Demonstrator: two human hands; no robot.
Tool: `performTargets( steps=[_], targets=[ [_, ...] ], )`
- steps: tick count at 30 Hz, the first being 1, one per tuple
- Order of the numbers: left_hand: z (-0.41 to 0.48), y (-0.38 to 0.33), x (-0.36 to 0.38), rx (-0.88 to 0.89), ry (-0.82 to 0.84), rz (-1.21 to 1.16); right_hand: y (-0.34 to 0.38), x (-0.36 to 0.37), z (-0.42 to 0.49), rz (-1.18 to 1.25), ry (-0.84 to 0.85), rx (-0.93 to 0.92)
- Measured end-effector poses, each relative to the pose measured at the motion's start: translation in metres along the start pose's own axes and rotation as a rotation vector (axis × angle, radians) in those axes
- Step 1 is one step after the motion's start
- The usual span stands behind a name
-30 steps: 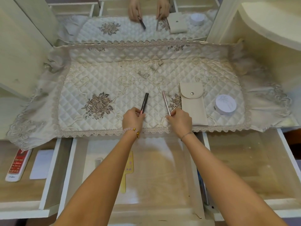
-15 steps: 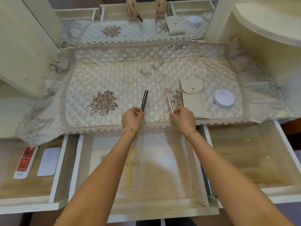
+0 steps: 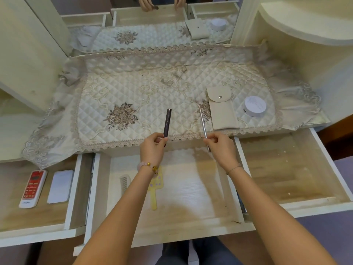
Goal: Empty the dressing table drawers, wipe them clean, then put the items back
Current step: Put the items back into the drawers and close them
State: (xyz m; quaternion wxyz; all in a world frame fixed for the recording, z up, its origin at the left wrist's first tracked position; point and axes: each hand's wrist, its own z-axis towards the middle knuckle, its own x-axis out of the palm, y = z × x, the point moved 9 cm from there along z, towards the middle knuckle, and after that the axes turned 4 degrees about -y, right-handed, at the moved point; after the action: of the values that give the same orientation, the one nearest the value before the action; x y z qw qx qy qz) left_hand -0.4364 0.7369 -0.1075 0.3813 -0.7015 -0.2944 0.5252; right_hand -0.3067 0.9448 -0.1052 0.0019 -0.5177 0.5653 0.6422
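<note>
Both hands drawn back over middle drawer (image 3: 172, 222) | left hand (image 3: 152, 150) pinches dark pen (image 3: 167, 121) | right hand (image 3: 219, 148) pinches silver pen (image 3: 202, 121)

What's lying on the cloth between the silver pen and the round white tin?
Head view: the beige snap pouch lies between the silver pen and the round tin.
</note>
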Motion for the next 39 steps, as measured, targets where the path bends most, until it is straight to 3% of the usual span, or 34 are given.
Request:
performTargets(
  steps=[8,17,31,39],
  targets=[
    [-0.057,0.053,0.01,-0.095,0.058,-0.001,-0.035,0.016,-0.051,0.028,0.076,0.072],
    [-0.079,0.063,0.025,-0.118,0.117,-0.007,-0.058,0.006,-0.07,0.073,0.08,0.101],
    [-0.098,0.035,0.073,-0.075,0.23,-0.033,-0.098,-0.036,-0.077,0.121,0.02,0.125],
    [-0.124,-0.011,0.141,-0.059,0.273,-0.041,-0.158,-0.093,-0.043,0.044,0.027,0.145]
  ],
)
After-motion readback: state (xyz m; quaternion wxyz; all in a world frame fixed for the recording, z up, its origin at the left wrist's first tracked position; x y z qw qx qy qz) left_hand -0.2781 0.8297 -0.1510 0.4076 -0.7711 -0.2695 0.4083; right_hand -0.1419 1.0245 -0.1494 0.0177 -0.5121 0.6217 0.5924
